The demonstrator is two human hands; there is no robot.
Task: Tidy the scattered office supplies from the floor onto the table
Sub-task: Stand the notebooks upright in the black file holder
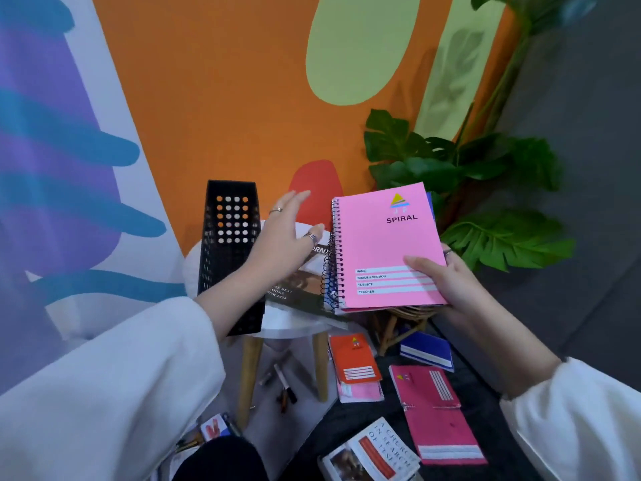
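My right hand grips a stack of spiral notebooks by its lower right corner, a pink one on top, held above the right edge of the small white round table. My left hand hovers with fingers spread over the table, above a dark magazine lying there. A black mesh organizer stands on the table's left side. On the floor lie an orange notebook, a blue notebook, an open magenta notebook, a magazine and markers.
A wicker stand sits right of the table, below the held notebooks. A leafy plant and a grey sofa fill the right side. A painted wall stands close behind the table. More papers lie by my knee.
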